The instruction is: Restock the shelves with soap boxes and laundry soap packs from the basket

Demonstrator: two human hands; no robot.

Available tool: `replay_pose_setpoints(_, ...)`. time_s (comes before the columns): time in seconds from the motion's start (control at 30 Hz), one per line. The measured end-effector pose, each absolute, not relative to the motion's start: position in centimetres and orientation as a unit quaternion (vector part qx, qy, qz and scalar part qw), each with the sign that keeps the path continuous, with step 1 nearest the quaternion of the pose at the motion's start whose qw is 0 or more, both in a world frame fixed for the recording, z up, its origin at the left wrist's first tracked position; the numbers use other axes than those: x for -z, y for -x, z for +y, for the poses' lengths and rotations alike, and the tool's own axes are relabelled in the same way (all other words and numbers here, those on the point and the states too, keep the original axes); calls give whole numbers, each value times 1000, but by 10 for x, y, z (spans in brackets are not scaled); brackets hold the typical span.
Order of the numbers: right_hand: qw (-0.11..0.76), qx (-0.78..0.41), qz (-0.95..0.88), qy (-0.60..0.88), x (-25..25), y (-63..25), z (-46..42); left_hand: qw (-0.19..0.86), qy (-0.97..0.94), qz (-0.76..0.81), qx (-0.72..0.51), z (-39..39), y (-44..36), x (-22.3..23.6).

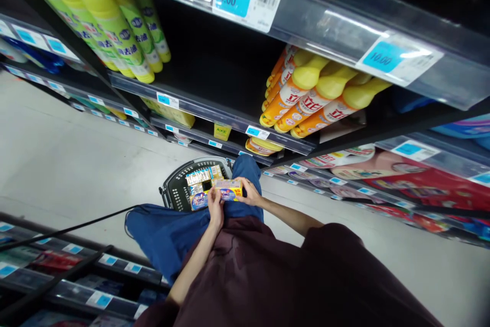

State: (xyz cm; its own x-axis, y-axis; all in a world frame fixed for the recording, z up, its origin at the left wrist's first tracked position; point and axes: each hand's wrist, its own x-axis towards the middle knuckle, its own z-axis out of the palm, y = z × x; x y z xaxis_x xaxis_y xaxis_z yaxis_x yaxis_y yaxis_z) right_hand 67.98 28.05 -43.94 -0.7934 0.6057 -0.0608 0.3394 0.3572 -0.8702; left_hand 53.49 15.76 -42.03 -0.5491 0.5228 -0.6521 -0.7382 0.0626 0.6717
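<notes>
Both my hands grip a small flat package (228,189) with a yellow, blue and pink label. My left hand (215,206) is closed on its near left end and my right hand (250,193) is closed on its right end. The package is held low over my blue trousers, just beside a dark shopping basket (176,190) on the floor. Inside the basket lie other boxed goods (202,178), one silver and some yellow.
Store shelves run ahead and to the right, with orange and yellow bottles (306,102), green-yellow bottles (115,26) at upper left, and price tags (245,0) on the rails. Red packs (383,169) lie lower right. Another shelf (76,271) stands at lower left. Pale floor lies between.
</notes>
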Motion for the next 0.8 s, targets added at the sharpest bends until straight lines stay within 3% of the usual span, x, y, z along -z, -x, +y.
replay_pose_setpoints(0.43, 113, -492, -798, 329, 432, -676, 278, 449, 4, 578, -682, 144, -522, 416)
replay_pose_setpoints(0.63, 84, -722, -586, 358, 403, -658, 287, 534, -87, 547, -639, 134, -492, 396)
replay_pose_setpoints(0.8, -60, -792, -439, 420, 381, -646, 297, 588, -182, 484, -622, 137, -471, 371)
